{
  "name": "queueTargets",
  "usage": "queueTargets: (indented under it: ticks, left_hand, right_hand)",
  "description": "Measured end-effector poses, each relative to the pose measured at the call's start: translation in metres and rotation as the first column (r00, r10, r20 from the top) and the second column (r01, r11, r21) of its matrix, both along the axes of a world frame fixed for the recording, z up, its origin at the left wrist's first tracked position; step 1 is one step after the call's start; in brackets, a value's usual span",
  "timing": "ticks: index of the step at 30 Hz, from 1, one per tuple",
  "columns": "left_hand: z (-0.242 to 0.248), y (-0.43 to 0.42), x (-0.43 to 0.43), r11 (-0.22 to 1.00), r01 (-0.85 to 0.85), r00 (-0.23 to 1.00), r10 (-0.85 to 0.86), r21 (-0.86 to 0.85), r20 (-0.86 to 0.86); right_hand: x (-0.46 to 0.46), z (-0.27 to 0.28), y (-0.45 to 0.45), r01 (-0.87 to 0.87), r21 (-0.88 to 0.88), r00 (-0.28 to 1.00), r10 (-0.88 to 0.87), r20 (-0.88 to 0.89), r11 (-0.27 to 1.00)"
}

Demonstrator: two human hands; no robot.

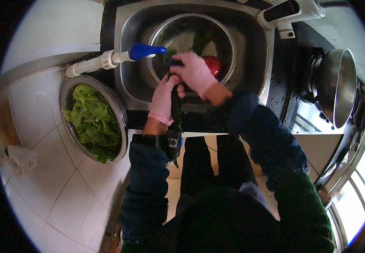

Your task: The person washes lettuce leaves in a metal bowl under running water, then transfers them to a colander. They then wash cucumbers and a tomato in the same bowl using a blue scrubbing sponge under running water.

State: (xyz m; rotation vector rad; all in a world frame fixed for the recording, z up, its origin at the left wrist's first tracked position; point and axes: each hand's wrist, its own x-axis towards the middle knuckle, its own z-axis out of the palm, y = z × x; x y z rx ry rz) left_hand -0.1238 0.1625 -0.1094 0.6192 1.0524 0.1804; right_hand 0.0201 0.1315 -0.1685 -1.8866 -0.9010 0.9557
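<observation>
Both my hands wear pink gloves over the near rim of a steel bowl (233, 47) in the sink. My left hand (165, 98) is closed around a long dark green vegetable (176, 110), perhaps a cucumber, whose lower end points toward me. My right hand (193, 71) is at the vegetable's upper end, its fingers around a small dark thing, blurred, that I cannot name surely. Beside the right hand, a red tomato-like item (213, 65) rests in the bowl, with dark green leaves (201, 39) farther back.
A white tap with a blue nozzle (144, 51) reaches over the sink (255, 69) from the left. On the tiled counter, a steel bowl (124, 132) holds leafy greens (94, 123). At right, a steel pan (344, 88) sits on the stove. A white fixture (280, 14) stands at the back right.
</observation>
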Motion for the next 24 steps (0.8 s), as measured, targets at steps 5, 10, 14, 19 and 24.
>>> queueTargets:
  ticks: [5,10,14,19,24]
  left_hand:
    - [0.012,-0.006,0.01,0.972,0.215,0.976,-0.211,0.094,-0.05]
    - [0.05,-0.021,0.023,0.959,0.204,0.971,-0.224,0.197,0.084]
    - [0.071,-0.009,0.04,0.843,0.168,0.911,-0.331,0.51,0.246]
    - [0.052,0.01,0.066,0.423,0.014,0.887,-0.424,0.906,0.184]
    - [0.024,0.012,0.056,0.261,0.134,0.961,-0.271,0.956,-0.06]
  right_hand:
    - [0.016,0.027,-0.012,0.115,0.086,0.976,-0.128,0.174,0.99]
    - [0.082,0.038,-0.018,0.446,-0.089,0.767,-0.431,-0.475,0.891]
    - [0.111,0.068,-0.044,0.323,0.206,0.624,-0.044,-0.78,0.924]
    - [0.108,0.125,-0.056,0.261,0.373,0.732,0.069,-0.677,0.89]
    - [0.054,0.12,-0.051,0.167,0.146,0.902,-0.092,-0.421,0.975]
